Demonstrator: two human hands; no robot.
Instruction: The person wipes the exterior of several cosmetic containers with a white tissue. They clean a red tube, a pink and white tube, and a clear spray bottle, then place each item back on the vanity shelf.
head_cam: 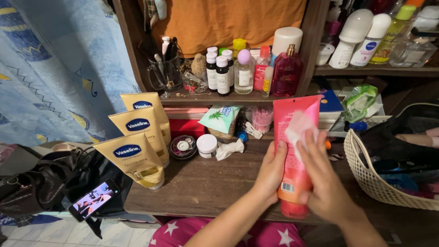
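1. Tube (292, 151) first: a tall pink-to-orange squeeze tube stands cap-down on the wooden tabletop (206, 183), its long axis nearly upright and leaning slightly right at the top, where the flat crimped end points up toward the shelf (219, 97).

2. My left hand (270, 171) wraps the tube's left edge at mid-height, thumb on the front face, fingers curled behind out of sight. It is closed on the tube and steadies it.

3. My right hand (322, 178) lies over the tube's right side, fingers reaching up and pressing a small white wipe (299, 127) flat against the upper front. That hand is closed on the wipe, which touches the tube; I cannot tell how much of the palm also touches the tube.

4. The relation that counts: the tube sits between my two hands, left hand low on its left flank, right hand higher on its right. The wipe is near the top, so the remaining length of the tube runs straight downward from it along that long axis, toward my lap.

5. Around it: three yellow lotion tubes (137, 151) stand well apart to the left, a small white jar (206, 145) lies behind, and a cream woven basket (366, 174) sits just to the right of my right wrist.
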